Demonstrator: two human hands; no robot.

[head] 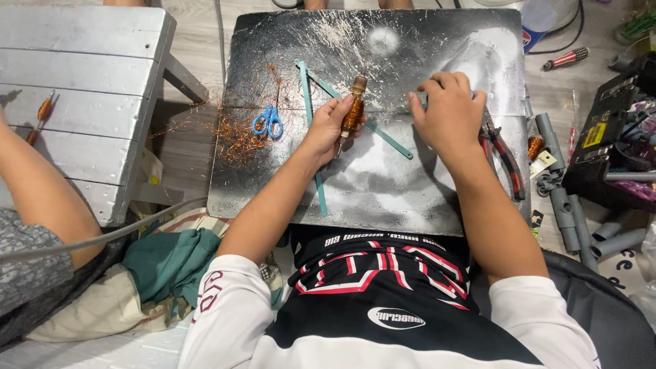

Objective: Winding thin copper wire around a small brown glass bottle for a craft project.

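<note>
The person wears a short-sleeved sports shirt (383, 301) with white sleeves and a black front. Red and white angular stripes cross the chest, and a white band runs lower down beside a small white oval badge. The left sleeve (222, 301) carries a red outlined mark near its edge. Both forearms are bare, with no watch, rings or gloves showing.

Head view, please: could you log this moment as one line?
left hand: grips screwdriver | right hand: flat on metal sheet | nearby: scissors, copper wire, pliers
</note>
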